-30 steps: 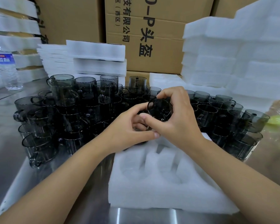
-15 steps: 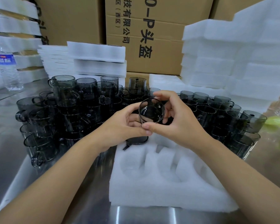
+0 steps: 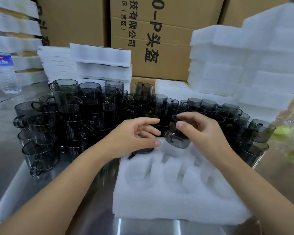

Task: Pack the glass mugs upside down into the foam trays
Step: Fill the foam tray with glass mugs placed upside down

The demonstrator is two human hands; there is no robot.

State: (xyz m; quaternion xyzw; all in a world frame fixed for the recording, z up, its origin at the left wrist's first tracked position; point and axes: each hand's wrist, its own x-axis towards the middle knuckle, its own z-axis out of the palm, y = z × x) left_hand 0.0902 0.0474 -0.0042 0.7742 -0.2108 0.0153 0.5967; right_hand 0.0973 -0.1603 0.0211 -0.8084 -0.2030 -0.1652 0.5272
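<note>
Foam tray (image 3: 176, 206) is sitting at 6 o'clock, mug pile (image 3: 71, 116) crowding 11 o'clock within reach. Left hand (image 3: 134, 138) is hanging loose, gripping nothing; right hand (image 3: 202, 131) is pinching a mug (image 3: 177, 139), tilting it rim-down I reckon, over the tray's 12 o'clock edge

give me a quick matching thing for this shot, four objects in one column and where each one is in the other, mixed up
Things:
1 water bottle
2 mug being packed
3 foam tray
4 cardboard box

Places:
a at the back, with black print on it
b far left, standing upright
c in the right hand, tilted above the foam tray
d flat on the metal table, nearest the person

Pairs: 1-b, 2-c, 3-d, 4-a
</note>
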